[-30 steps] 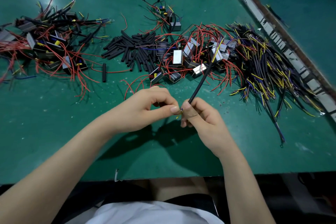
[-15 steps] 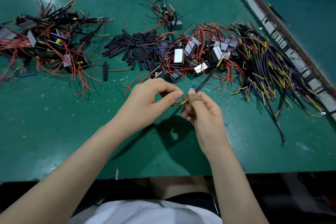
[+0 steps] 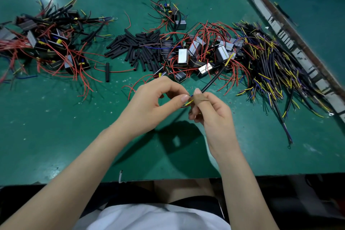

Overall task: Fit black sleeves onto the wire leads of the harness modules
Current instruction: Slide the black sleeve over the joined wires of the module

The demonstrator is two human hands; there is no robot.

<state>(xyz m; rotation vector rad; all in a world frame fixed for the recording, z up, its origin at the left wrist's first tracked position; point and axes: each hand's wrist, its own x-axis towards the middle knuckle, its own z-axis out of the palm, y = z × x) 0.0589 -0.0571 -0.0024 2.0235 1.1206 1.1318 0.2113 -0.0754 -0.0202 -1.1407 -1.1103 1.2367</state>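
My right hand point(image 3: 211, 112) pinches a long black sleeve point(image 3: 214, 79) that slants up and right toward the module pile, a yellow wire tip showing at its far end. My left hand point(image 3: 155, 102) pinches thin yellow and blue wire leads point(image 3: 189, 101) right at the sleeve's near end, fingertips almost touching my right thumb. A heap of loose short black sleeves point(image 3: 138, 48) lies behind my hands. Silver-and-black harness modules with red leads point(image 3: 201, 52) are piled just right of that heap.
A second tangle of modules with red leads and black sleeves point(image 3: 46, 43) lies at the far left. A pile of black, yellow and purple wires point(image 3: 276, 67) spreads along the right, by a worn rail point(image 3: 291, 43). One lone sleeve point(image 3: 107, 70) lies apart. The green mat's front edge point(image 3: 168, 178) is close to me.
Both hands have shifted slightly away from me and the sleeve now slants lower. A short stretch of yellow and blue lead shows between my fingertips.
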